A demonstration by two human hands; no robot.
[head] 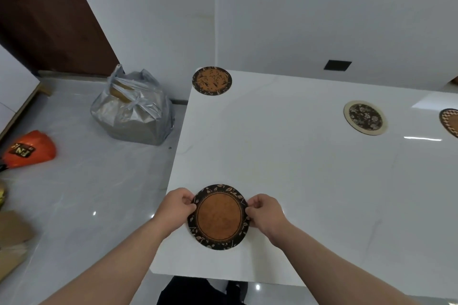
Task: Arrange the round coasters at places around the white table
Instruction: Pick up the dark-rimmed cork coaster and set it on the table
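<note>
A round coaster (219, 218) with a brown centre and a black leaf-patterned border is near the white table's (309, 181) front left corner. My left hand (174, 208) pinches its left rim and my right hand (266, 213) pinches its right rim. A second brown and black coaster (212, 80) lies at the far left corner. A cream-rimmed dark floral coaster (365, 117) lies at the right. Another coaster (451, 121) is cut off by the right frame edge.
On the grey floor to the left stand a knotted silver plastic bag (133, 111), an orange bag (29, 148) and flat cardboard (12, 242). A white wall runs behind the table, with a dark brown door (44, 15) at the far left.
</note>
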